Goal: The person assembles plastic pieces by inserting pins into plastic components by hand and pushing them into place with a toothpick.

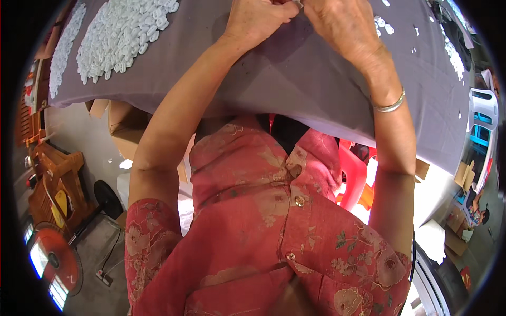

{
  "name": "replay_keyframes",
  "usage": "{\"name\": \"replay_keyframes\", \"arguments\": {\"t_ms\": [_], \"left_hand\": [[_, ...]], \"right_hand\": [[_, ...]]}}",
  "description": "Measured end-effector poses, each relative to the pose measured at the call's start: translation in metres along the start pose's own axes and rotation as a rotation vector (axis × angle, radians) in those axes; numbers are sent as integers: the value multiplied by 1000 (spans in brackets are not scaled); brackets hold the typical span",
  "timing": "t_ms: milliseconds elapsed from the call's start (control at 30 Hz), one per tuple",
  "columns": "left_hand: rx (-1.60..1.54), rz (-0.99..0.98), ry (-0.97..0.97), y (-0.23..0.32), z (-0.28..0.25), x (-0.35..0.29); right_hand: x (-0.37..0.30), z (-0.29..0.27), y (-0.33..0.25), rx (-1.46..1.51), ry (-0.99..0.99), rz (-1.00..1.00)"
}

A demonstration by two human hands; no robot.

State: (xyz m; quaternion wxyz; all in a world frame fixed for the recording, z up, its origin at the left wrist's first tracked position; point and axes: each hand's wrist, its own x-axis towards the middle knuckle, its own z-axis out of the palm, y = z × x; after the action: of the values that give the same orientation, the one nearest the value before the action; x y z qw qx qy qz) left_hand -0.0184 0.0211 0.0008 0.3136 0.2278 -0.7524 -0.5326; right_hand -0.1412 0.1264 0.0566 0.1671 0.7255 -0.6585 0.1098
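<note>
At the top edge of the view, my left hand (259,20) and my right hand (341,25) meet over a table covered with a grey-purple cloth (284,79). The fingers of both are closed in a pinch, close together. Between the fingertips shows a tiny pale bit, too small and cut off by the frame to name. A large heap of small white oval plastic pieces (124,39) lies to the left of my left hand. Beyond my right hand rest a few loose white pieces (385,25). My right wrist wears a silver bangle (391,106).
A further strip of white pieces (66,50) runs along the table's left edge; others (453,58) lie at the far right beside something black. Below the table are cardboard boxes (126,126). An orange fan (52,258) stands lower left, a red plastic chair (352,176) near my lap.
</note>
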Motion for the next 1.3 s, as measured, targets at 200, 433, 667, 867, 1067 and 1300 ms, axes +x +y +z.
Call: {"name": "replay_keyframes", "arguments": {"t_ms": [200,433,667,867,1067,1300], "left_hand": [[-62,-3,40,-2,4,-1],[-96,-57,61,2,3,-2],[-300,-22,46,3,1,1],[-407,-138,57,8,-3,-2],[-415,-147,81,9,-5,2],[-459,-139,140,11,-4,5]], "right_hand": [[4,-7,-4,176,79,45],[3,-17,0,280,52,133],[-4,-6,15,715,101,299],[-7,10,22,888,160,301],[-3,3,18,852,155,305],[-10,21,37,792,-10,308]]}}
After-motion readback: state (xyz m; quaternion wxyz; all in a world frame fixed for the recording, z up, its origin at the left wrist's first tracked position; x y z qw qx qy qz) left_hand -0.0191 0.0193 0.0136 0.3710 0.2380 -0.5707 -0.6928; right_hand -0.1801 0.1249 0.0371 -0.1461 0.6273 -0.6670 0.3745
